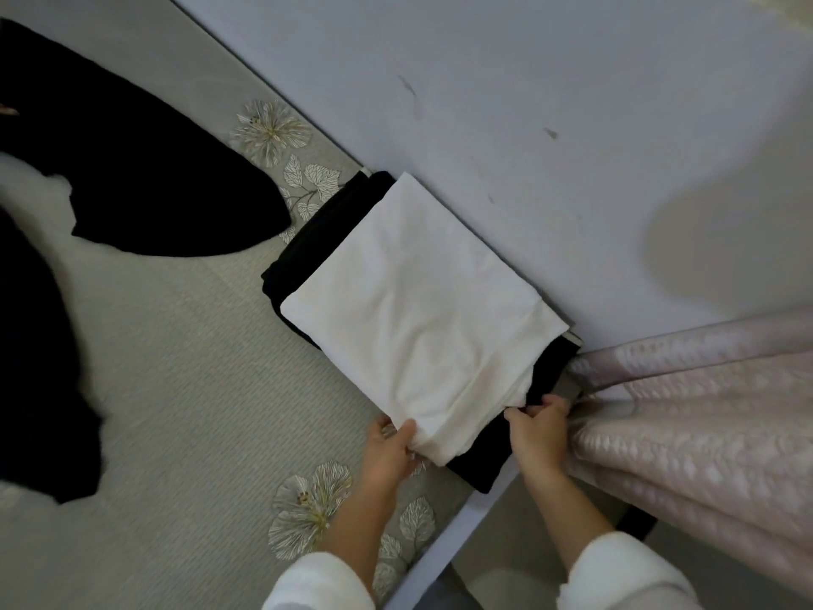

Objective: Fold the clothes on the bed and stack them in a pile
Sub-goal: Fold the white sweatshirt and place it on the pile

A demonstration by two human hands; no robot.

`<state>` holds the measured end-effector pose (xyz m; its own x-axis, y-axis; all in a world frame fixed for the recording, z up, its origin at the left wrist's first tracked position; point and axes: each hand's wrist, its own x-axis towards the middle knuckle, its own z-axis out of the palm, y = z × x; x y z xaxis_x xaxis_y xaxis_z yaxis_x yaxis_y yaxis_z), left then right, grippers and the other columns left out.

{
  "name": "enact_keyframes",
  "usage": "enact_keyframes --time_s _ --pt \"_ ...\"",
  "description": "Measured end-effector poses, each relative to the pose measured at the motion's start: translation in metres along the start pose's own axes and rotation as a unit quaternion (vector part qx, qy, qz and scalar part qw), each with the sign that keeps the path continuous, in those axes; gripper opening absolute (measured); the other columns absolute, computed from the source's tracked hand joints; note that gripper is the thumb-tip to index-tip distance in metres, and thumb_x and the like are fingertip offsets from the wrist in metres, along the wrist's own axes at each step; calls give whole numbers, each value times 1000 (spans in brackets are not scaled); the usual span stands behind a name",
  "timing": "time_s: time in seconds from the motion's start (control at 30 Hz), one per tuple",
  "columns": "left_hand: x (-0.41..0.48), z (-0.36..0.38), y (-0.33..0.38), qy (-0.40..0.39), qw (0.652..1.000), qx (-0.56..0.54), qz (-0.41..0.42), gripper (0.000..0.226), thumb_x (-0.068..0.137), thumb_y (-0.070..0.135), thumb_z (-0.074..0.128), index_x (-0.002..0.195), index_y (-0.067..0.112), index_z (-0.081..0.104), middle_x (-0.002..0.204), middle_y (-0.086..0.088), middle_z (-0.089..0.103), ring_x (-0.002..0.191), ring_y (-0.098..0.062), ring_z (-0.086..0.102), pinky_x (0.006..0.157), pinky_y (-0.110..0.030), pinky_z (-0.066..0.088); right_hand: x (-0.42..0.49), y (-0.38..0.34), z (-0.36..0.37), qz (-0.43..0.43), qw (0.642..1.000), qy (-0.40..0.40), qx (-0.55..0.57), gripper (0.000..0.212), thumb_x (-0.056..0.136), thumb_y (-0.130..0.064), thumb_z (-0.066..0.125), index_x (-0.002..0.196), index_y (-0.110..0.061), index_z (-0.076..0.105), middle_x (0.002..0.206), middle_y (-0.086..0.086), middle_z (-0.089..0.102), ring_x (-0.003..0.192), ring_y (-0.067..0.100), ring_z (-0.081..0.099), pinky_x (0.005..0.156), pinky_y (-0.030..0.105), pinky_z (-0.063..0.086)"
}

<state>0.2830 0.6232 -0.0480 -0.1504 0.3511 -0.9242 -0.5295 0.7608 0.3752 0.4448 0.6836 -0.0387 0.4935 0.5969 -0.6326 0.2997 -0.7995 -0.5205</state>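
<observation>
A folded white garment [418, 310] lies on top of a folded black garment [316, 239] in a pile at the bed's corner, against the wall. My left hand [389, 449] pinches the white garment's near left corner. My right hand [539, 427] grips its near right corner, at the edge of the black fabric below. Unfolded black clothes [132, 169] lie spread on the bed to the left, with another dark piece [39, 389] at the far left edge.
The bed has a grey-green cover [198, 367] with embroidered flowers. A pale wall [528, 103] runs behind the pile. A pink quilted curtain [704, 424] hangs at the right, touching the pile's corner. The bed's edge [457, 534] runs below my hands.
</observation>
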Motion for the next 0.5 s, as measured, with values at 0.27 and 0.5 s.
enact_keyframes --time_s 0.27,0.5 --pt "-4 -8 -2 80 758 539 359 72 93 26 54 152 33 12 160 1 -7 145 -25 1 115 -45 16 -15 -16 22 -327 842 -127 -409 62 94 -31 47 150 -24 22 161 1 8 148 18 3 117 42 12" --pt "-19 -71 -9 96 827 486 265 62 96 26 45 151 24 17 161 -1 2 146 -20 6 117 -34 8 -59 -32 52 -391 787 -89 -469 58 90 -27 48 144 -17 28 155 5 20 139 22 18 108 42 21"
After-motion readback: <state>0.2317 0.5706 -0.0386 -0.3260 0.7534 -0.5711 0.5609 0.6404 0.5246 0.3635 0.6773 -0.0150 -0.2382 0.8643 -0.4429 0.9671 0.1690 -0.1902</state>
